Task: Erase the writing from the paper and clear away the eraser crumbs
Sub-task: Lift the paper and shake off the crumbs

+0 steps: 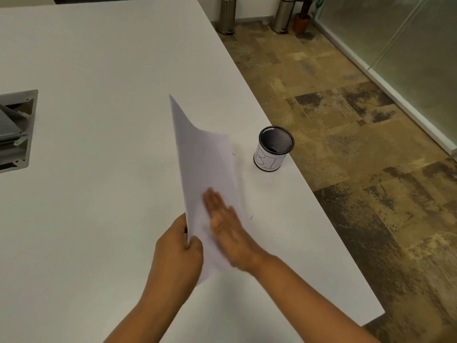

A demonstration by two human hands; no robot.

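Observation:
A white sheet of paper (200,157) is tilted up off the white table (99,70), its left edge raised and its face turned to the right. My left hand (179,251) pinches the paper's near left edge. My right hand (226,227) lies flat and blurred against the paper's lower face, fingers together and extended. A few thin dark eraser crumbs (251,217) lie on the table to the right of the sheet. No writing shows on the visible face. No eraser is in view.
A black mesh cup (274,149) with a white label stands near the table's right edge. A grey cable hatch (17,129) is set into the table at the left. Two steel bins (226,16) and a potted plant stand on the floor beyond.

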